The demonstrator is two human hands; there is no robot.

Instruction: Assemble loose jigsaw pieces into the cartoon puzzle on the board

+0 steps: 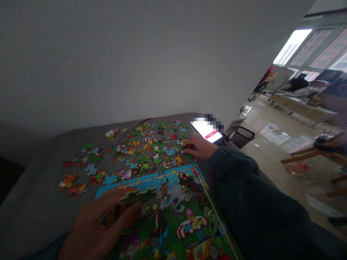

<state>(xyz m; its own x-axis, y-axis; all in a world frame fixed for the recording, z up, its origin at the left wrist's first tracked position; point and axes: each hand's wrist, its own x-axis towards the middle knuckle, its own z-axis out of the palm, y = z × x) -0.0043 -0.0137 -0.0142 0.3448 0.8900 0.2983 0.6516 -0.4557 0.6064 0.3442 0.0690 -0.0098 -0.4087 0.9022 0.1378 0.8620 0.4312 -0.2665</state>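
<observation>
My left hand [97,224] is closed on a few jigsaw puzzle pieces [138,195], pinched between thumb and fingers. It hovers over the left side of a colourful puzzle board [173,213] with cartoon characters and a blue top border. Past the board's far edge, many loose jigsaw pieces [146,148] lie scattered on grey cloth. At the right end of that spread, my right hand [200,147] reaches down with its fingers curled inward among the pieces. Whatever lies between those fingertips is too small and dark to make out.
A lit phone [207,130] lies just beyond my right hand. Grey cloth [40,202] covers the surface up to a plain wall [135,65]. Off to the right are a dark-framed chair [244,134], a wooden stool [311,153] and a shiny tiled floor.
</observation>
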